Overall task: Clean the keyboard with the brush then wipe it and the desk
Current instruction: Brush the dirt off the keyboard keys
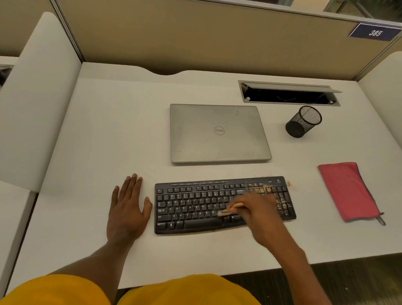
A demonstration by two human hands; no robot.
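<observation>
A black keyboard (197, 207) lies on the white desk (103, 137) in front of me. Brown crumbs cover its right-hand keys (265, 190) and a few lie on the desk by its top right corner. My right hand (257, 215) grips a small brush (229, 209) with a pale wooden handle, and the bristles touch the keys near the middle of the lower rows. The hand is blurred. My left hand (126, 207) rests flat on the desk just left of the keyboard, fingers straight. A folded red cloth (347, 190) lies to the right of the keyboard.
A closed grey laptop (217, 133) sits behind the keyboard. A black mesh pen cup (302, 122) stands at the back right, in front of an open cable hatch (289, 94). White side panels and a beige partition enclose the desk.
</observation>
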